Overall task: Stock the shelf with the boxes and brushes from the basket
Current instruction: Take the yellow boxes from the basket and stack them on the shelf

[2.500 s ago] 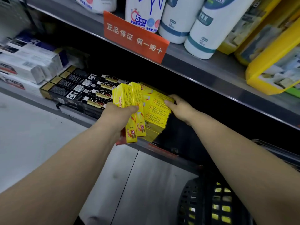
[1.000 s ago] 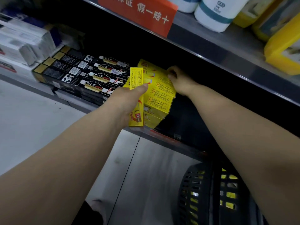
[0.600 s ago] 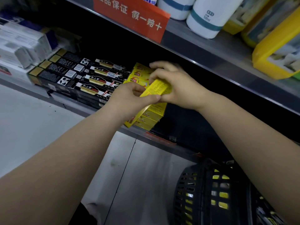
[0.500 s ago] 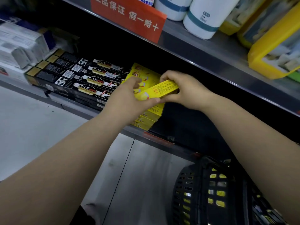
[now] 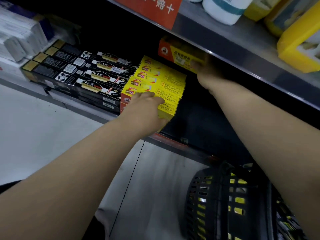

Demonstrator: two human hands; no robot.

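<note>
A stack of yellow boxes (image 5: 161, 80) lies on the lower shelf (image 5: 97, 115), to the right of the black boxes. My left hand (image 5: 147, 111) rests on the front end of this stack, fingers over its top and thumb against its front right corner. My right hand (image 5: 207, 73) grips one yellow box with a red end (image 5: 180, 52) and holds it lifted above the stack, just under the upper shelf edge. The black basket (image 5: 220, 201) stands on the floor at the lower right, with more yellow boxes showing through its slots.
Rows of black boxes (image 5: 83, 75) fill the shelf left of the stack; white boxes (image 5: 19, 40) lie further left. The upper shelf (image 5: 242, 54) carries white bottles, yellow packs and a red sign (image 5: 154, 9). The shelf space to the right of the stack is dark.
The box held by both hands over the stack is now in my right hand alone, raised up and to the right. My left hand has dropped onto the stack's front end.
</note>
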